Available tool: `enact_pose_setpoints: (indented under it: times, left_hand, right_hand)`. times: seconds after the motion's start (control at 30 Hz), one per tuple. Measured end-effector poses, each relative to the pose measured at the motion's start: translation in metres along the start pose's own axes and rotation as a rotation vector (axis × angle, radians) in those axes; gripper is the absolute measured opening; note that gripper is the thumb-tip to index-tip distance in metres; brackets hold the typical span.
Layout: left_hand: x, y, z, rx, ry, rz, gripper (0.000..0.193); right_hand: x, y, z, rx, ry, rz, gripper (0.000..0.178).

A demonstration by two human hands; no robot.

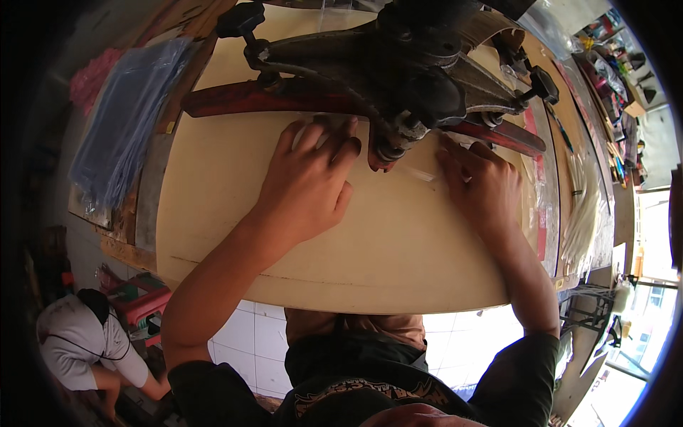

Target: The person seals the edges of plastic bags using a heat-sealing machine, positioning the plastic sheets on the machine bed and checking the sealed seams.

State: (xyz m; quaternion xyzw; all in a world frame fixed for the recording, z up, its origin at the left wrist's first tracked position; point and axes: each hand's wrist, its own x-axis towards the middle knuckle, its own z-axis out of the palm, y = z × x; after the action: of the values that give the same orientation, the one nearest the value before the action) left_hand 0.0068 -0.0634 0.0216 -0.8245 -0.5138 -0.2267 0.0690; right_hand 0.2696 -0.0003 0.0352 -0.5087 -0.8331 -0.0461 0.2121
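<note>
A dark metal machine head [420, 85] with black knobs stands over the cream board, bearing a long red bar [284, 97] across its width. Just in front of that bar, my left hand [306, 174] rests with bent fingers apart, tips against or close to the bar's lower edge. My right hand [484, 174] is closed, thumb and forefinger together below the bar's right part; whatever they pinch is hidden. Between the hands, a thin clear plastic piece [418, 173] shows faintly by its shine. How far it reaches under the bar I cannot tell.
The cream board [341, 249] bears the work. At left lies a stack of clear bluish plastic sheets [128, 121], with a pink bundle [96, 75] behind. A bundle of pale strips [583, 206] lies right. Another person [92, 338] is low at left, near a red stool [142, 302].
</note>
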Motion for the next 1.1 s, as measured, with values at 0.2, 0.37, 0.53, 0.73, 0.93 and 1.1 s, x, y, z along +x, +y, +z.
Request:
enact_pose_setpoints:
  times: [0.2, 0.37, 0.53, 0.73, 0.93, 1.1]
  left_hand:
    - [0.0003, 0.0005, 0.001, 0.014, 0.017, 0.002, 0.04]
    - [-0.0002, -0.0014, 0.0019, 0.066, -0.048, -0.005, 0.041]
    - [0.0008, -0.0011, 0.0026, 0.064, -0.045, -0.003, 0.041]
    - [0.0012, -0.0007, 0.0012, 0.013, -0.006, -0.003, 0.038]
    - [0.0002, -0.0007, 0.0006, 0.018, -0.039, -0.013, 0.039]
    - [-0.0009, -0.0011, 0.0009, 0.042, -0.044, -0.018, 0.042]
  right_hand:
    - [-0.0004, 0.0002, -0.0012, -0.01, 0.003, -0.019, 0.024]
    - [-0.0022, -0.0026, -0.0016, -0.011, 0.02, -0.004, 0.022]
    - [-0.003, -0.0031, -0.0026, 0.003, 0.024, 0.002, 0.022]
    - [-0.0028, -0.0029, 0.0011, -0.005, 0.059, -0.029, 0.021]
    - [-0.0033, -0.0015, 0.0016, -0.014, 0.045, -0.019, 0.021]
    - [-0.0032, -0.0013, 0.0019, -0.007, 0.037, -0.002, 0.022]
